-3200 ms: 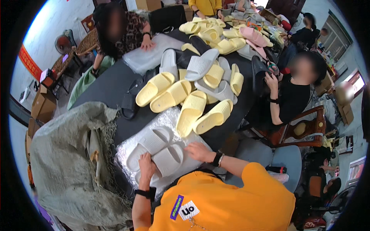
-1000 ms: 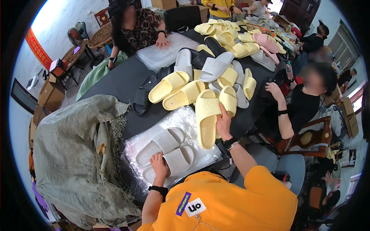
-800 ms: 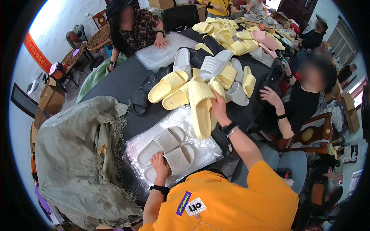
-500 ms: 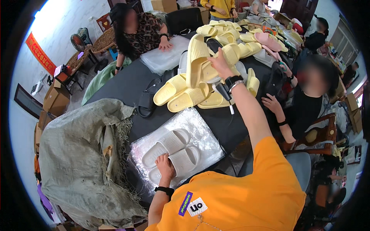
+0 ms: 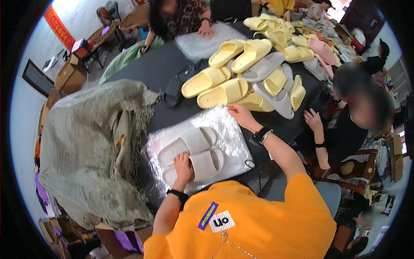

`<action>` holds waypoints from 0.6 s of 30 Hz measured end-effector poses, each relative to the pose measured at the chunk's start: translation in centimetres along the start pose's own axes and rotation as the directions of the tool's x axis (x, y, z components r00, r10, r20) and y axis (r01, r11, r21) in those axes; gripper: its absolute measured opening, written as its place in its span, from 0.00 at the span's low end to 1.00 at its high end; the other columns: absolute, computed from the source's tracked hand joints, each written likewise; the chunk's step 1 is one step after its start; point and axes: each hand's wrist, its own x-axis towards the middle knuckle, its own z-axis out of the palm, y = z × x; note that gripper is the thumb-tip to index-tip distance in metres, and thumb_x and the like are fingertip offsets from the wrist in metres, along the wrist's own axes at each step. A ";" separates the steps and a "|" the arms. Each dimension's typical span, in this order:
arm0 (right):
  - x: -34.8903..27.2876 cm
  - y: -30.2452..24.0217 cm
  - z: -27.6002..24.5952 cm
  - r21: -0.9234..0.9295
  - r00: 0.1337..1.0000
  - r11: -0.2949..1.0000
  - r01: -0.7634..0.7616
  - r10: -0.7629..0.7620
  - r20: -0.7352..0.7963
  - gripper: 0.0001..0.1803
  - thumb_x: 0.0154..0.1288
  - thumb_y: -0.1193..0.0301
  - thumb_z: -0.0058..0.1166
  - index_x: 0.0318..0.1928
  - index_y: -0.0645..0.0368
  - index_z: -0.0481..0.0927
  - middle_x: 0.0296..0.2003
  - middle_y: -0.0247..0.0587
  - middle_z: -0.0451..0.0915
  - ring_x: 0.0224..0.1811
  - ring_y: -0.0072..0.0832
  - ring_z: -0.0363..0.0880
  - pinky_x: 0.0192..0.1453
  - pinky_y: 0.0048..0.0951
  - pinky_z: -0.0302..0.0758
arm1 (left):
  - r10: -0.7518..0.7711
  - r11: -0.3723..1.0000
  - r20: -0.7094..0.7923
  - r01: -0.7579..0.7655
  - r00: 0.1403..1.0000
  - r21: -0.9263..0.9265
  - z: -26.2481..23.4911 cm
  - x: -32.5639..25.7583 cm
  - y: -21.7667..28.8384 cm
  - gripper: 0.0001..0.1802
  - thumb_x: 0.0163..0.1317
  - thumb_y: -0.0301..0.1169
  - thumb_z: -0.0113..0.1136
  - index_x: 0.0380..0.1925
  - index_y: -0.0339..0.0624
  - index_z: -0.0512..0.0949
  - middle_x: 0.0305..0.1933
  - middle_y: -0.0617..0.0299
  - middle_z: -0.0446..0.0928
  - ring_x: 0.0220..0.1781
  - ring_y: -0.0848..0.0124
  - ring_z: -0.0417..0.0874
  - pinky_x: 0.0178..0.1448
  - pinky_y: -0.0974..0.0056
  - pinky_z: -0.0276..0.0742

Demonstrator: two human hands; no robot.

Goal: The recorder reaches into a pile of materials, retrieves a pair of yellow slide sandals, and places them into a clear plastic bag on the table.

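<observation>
A pair of light grey slides lies side by side on stacked clear plastic bags (image 5: 233,149) at the near part of the dark table. My left hand (image 5: 183,166) grips the nearer grey slide (image 5: 207,166) by its footbed, close to the strap. The farther grey slide (image 5: 187,144) lies against it. At the far corner of the bags is my right hand (image 5: 241,116), its fingertips closed on the plastic edge. Just beyond it, yellow slides (image 5: 224,93) and darker grey slides (image 5: 265,67) lie in a loose pile.
A large woven sack (image 5: 95,151) bulges at the left. Black slides (image 5: 174,90) lie beyond it. A person across the table rests a hand (image 5: 206,29) on a plastic stack (image 5: 211,41). Another person's hand (image 5: 313,120) is at the right edge. More slides (image 5: 317,49) cover the far right.
My right hand has let go of the yellow slides, which now lie on the pile, and has come down to the bags' far corner. My left hand stays on the nearer grey slide.
</observation>
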 end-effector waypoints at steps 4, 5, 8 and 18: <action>-5.4 -0.1 3.8 -0.296 0.902 0.906 0.302 -0.171 0.397 0.26 0.55 0.65 0.53 0.56 0.54 0.68 0.51 0.51 0.71 0.54 0.43 0.68 0.57 0.37 0.65 | 0.018 1.000 0.044 -0.018 0.999 0.008 -0.4 0.9 -0.1 0.21 0.44 0.23 0.51 0.43 0.42 0.71 0.41 0.56 0.71 0.47 0.57 0.68 0.50 0.55 0.60; -7.0 -0.2 4.8 -0.313 0.874 0.871 0.379 -0.226 0.430 0.29 0.54 0.65 0.54 0.59 0.51 0.65 0.54 0.51 0.67 0.56 0.45 0.65 0.59 0.39 0.63 | 0.033 0.999 0.026 -0.033 0.999 0.014 -0.3 0.9 -0.3 0.21 0.44 0.23 0.51 0.43 0.42 0.71 0.41 0.56 0.71 0.47 0.57 0.68 0.49 0.56 0.60; -11.3 -0.9 7.4 -0.316 0.807 0.826 0.467 -0.253 0.533 0.37 0.53 0.64 0.55 0.64 0.45 0.57 0.63 0.51 0.52 0.63 0.50 0.54 0.64 0.47 0.55 | 0.003 1.000 0.025 -0.003 1.000 0.001 -0.4 1.3 0.1 0.21 0.44 0.23 0.52 0.43 0.42 0.71 0.41 0.57 0.71 0.47 0.58 0.69 0.49 0.56 0.61; -14.9 4.2 9.8 -0.445 0.777 0.684 0.578 -0.294 0.557 0.38 0.53 0.55 0.54 0.65 0.41 0.56 0.67 0.52 0.42 0.69 0.49 0.42 0.68 0.51 0.40 | 0.036 0.999 0.062 -0.034 0.997 -0.030 -1.4 1.0 0.1 0.19 0.46 0.24 0.52 0.43 0.43 0.71 0.43 0.59 0.72 0.48 0.60 0.69 0.50 0.58 0.60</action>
